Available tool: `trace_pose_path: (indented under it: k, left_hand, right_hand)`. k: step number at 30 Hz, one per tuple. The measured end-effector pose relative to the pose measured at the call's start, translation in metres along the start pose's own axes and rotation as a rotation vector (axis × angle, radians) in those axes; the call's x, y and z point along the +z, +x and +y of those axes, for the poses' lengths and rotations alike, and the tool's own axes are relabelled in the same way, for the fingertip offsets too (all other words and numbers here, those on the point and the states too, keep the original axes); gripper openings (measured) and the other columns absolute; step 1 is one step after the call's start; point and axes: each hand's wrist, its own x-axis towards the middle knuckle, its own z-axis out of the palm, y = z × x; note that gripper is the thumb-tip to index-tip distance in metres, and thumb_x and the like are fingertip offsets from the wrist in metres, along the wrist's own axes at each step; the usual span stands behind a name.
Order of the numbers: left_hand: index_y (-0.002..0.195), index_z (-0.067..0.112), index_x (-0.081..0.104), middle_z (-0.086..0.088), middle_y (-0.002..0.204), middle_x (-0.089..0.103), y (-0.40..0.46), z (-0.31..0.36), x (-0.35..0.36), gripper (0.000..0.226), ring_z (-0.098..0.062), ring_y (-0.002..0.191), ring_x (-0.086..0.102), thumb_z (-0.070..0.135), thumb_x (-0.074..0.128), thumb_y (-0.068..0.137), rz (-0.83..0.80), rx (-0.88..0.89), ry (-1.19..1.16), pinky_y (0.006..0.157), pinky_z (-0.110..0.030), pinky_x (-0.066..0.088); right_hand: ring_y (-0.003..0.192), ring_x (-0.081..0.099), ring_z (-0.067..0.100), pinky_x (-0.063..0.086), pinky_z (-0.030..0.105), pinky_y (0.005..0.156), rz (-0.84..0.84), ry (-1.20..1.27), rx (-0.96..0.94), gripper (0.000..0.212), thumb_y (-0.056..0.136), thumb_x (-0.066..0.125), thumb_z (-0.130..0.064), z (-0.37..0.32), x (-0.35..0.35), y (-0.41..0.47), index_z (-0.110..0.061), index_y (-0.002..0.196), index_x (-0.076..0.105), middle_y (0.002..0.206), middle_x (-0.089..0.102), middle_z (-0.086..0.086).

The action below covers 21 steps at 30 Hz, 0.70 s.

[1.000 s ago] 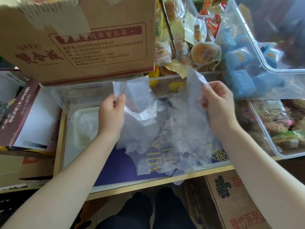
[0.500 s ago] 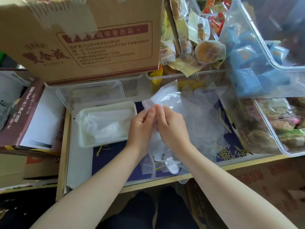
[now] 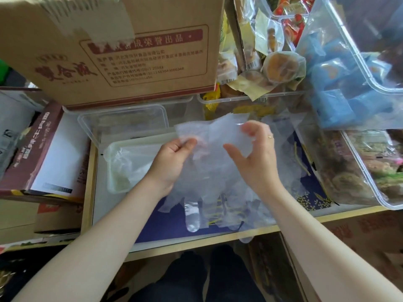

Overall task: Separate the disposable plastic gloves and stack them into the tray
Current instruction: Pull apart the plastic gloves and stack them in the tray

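bench [image 3: 220, 240] seen as a pale wood-edged top, covered with a dark blue patterned sheet [image 3: 165, 223]; crowded on every side. large cardboard box [image 3: 122, 49] with red print is stood at the back, darker printed carton [image 3: 37, 149] at the left, clear bins of wrapped snacks [image 3: 357, 162] at the right and back right, another carton [image 3: 359, 234] below the bench edge.

white tray [image 3: 115, 168] is set on the bench left of centre, thin plastic gloves already laid in it; clear empty container [image 3: 122, 118] is placed just behind it.

one translucent glove [image 3: 218, 136] is held up over the bench, just right of the tray. left hand [image 3: 172, 158] grip is pinched on its left edge, thumb against fingers. right hand [image 3: 257, 158] is held spread, thumb and fingers apart, against the sheet from the right; actual contact cannot be told. loose heap of gloves [image 3: 218, 203] is left on the blue sheet under both hands, finger ends pointed at the near edge.

glove outlines are hard to separate where layers overlap. tray's right end is hidden by the left hand. dark trousers are seen below the bench.
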Motion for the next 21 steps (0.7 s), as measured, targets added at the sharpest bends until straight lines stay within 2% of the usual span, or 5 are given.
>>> trace_pose_path:
  k: [4, 7, 10, 15, 21]
  left_hand:
    - [0.08, 0.017, 0.072, 0.006, 0.08, 0.073, -0.001, 0.01, -0.01, 0.028, -0.006, 0.082, 0.067, 0.012, 0.048, 0.092, -0.127, 0.015, -0.073, 0.078, -0.016, 0.049]
    - [0.065, 0.02, 0.075, 0.005, 0.068, 0.07, -0.002, 0.019, -0.008, 0.037, -0.004, 0.065, 0.066, 0.016, 0.047, 0.089, -0.207, -0.011, -0.138, 0.062, -0.014, 0.049]
    - [0.064, 0.021, 0.074, 0.004, 0.065, 0.068, 0.002, 0.021, -0.005, 0.031, -0.006, 0.062, 0.063, 0.023, 0.049, 0.082, -0.247, 0.014, -0.142, 0.062, -0.016, 0.05]
    - [0.068, 0.021, 0.073, 0.0, 0.065, 0.065, 0.007, 0.02, -0.003, 0.032, -0.013, 0.061, 0.059, 0.02, 0.046, 0.086, -0.471, 0.078, -0.064, 0.065, -0.02, 0.048]
    - [0.074, 0.022, 0.073, 0.005, 0.074, 0.069, 0.011, 0.028, 0.007, 0.024, -0.01, 0.072, 0.064, 0.019, 0.051, 0.084, -0.43, 0.129, -0.035, 0.073, -0.02, 0.049]
  right_hand:
    - [0.137, 0.023, 0.006, 0.022, 0.028, 0.112, -0.355, 0.238, 0.264, 0.097, 0.07, 0.074, -0.046, 0.012, -0.02, 0.019, -0.027, 0.146, 0.017, 0.149, 0.025, -0.006]
    - [0.111, 0.056, 0.004, 0.046, 0.029, 0.094, -0.548, 0.47, 0.31, 0.062, 0.067, 0.077, -0.05, 0.014, -0.027, 0.03, -0.03, 0.121, 0.051, 0.119, 0.059, -0.008]
    - [0.091, 0.064, 0.0, 0.048, 0.024, 0.081, -0.652, 0.481, 0.323, 0.042, 0.072, 0.076, -0.039, 0.023, -0.028, 0.041, -0.028, 0.108, 0.059, 0.1, 0.067, -0.012]
    - [0.133, 0.039, 0.024, 0.034, 0.047, 0.11, -0.807, 0.565, 0.392, 0.104, 0.044, 0.084, -0.062, 0.039, -0.028, 0.051, -0.043, 0.133, 0.034, 0.146, 0.039, 0.004]
    - [0.082, 0.068, 0.008, 0.052, 0.019, 0.072, -0.96, 0.738, 0.341, 0.059, 0.043, 0.089, -0.049, 0.042, -0.042, 0.057, -0.02, 0.092, 0.074, 0.086, 0.073, -0.005]
